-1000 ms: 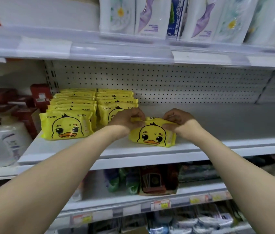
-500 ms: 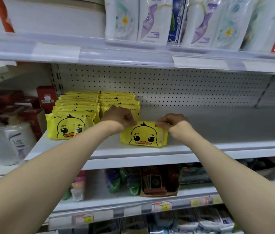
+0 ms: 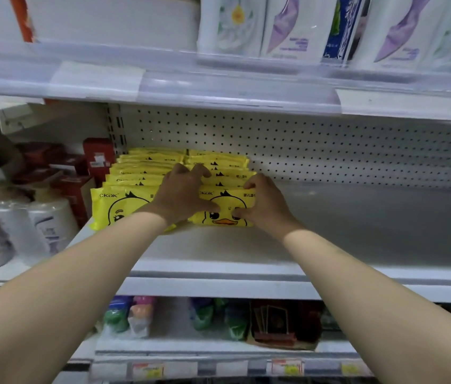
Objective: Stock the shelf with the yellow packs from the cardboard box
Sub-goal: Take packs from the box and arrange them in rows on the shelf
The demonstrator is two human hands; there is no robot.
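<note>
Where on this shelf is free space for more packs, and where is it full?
Free: bare shelf right of the right hand, back to the pegboard; also the front strip. Crowded: left end, yellow packs beside red boxes.

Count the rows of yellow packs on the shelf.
2. The left row runs back toward the pegboard; the right row stands beside it, its front pack gripped by the left hand and right hand. Rear packs are partly hidden.
</note>
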